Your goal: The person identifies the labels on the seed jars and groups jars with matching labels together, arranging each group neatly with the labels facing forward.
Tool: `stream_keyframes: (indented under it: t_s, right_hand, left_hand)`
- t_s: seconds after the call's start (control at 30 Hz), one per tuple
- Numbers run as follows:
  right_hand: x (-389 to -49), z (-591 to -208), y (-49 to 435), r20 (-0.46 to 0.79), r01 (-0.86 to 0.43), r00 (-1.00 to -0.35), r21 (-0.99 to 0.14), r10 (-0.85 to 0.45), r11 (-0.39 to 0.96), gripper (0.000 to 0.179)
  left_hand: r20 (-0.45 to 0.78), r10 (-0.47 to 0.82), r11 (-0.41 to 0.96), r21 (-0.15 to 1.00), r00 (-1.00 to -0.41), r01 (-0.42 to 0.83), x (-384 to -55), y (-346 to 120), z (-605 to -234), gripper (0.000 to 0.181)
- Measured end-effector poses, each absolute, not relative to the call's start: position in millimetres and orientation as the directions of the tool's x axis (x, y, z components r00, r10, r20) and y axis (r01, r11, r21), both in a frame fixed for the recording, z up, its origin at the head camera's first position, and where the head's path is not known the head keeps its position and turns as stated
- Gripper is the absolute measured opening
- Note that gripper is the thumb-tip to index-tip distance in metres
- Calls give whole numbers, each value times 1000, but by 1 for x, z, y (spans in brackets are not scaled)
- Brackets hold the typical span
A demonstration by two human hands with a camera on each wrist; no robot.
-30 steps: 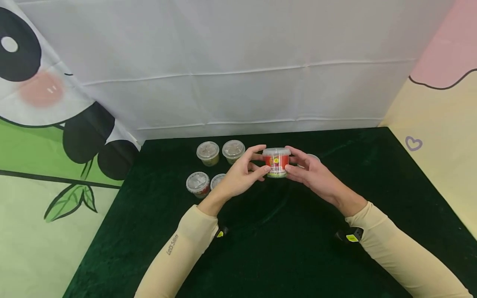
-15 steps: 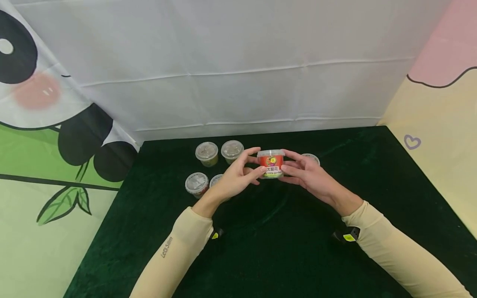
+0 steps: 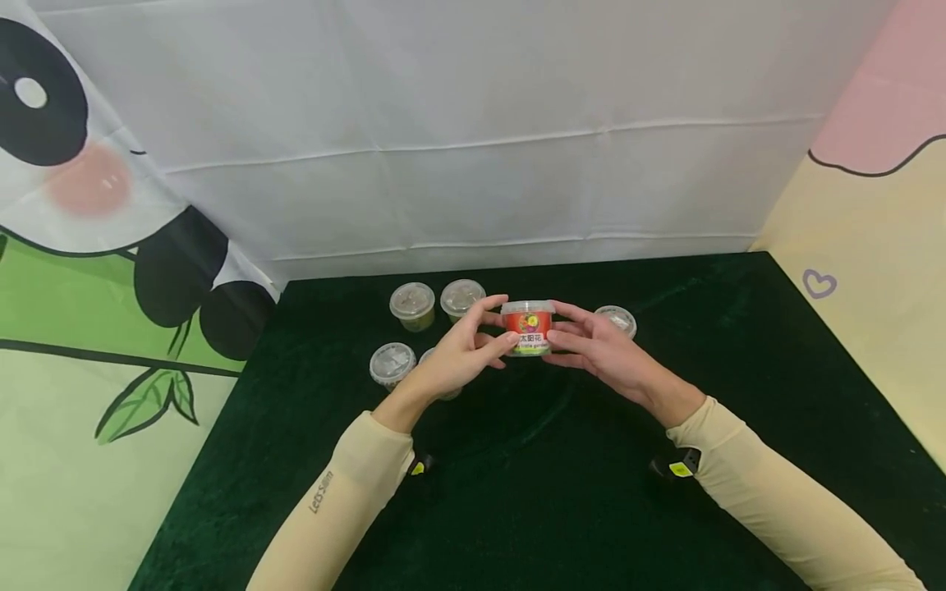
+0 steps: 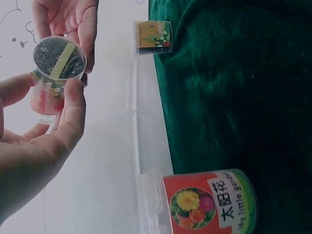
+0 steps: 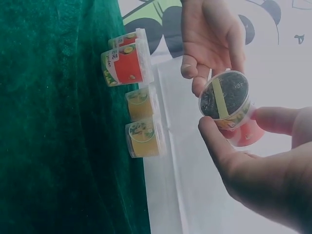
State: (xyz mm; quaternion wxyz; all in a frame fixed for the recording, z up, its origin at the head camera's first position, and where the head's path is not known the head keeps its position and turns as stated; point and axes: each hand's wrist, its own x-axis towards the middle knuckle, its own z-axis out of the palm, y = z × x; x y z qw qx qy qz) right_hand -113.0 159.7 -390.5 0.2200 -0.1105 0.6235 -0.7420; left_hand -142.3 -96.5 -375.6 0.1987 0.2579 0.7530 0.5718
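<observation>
A small clear plastic cup [image 3: 528,330] with a red flower-picture label and a translucent lid is held upright above the table. My left hand [image 3: 461,353] grips its left side between thumb and fingers, and my right hand [image 3: 606,349] grips its right side the same way. Both wrist views look up at the underside of this cup [image 4: 59,58], where dark contents and a yellow-green strip [image 5: 220,98] show. Its printed label faces the head camera. Behind my right hand, apart from it, stands another lidded cup [image 3: 617,320].
On the dark green cloth-covered table [image 3: 562,509], two yellow-labelled cups [image 5: 144,139] stand at the back left. Two red-labelled cups [image 3: 392,364] stand nearer, one partly hidden by my left hand. A white cloth backdrop [image 3: 473,197] rises behind the table's far edge.
Both hands have moved slightly left with the cup. The cup has turned so its label faces the head camera more squarely. More of the cup behind my right hand shows.
</observation>
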Motion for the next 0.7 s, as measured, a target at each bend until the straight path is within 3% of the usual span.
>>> stream_keyframes:
  t_s: [0.37, 0.7]
  right_hand:
    - [-122, -400, 153, -122, 143, -881, -990, -457, -10, 65]
    - [-127, -418, 140, -141, 131, -831, -990, -538, 57, 70]
  left_hand:
    - [-14, 601, 328, 916, -799, 231, -146, -105, -386, 63]
    - [11, 593, 551, 724, -805, 415, -145, -116, -392, 58]
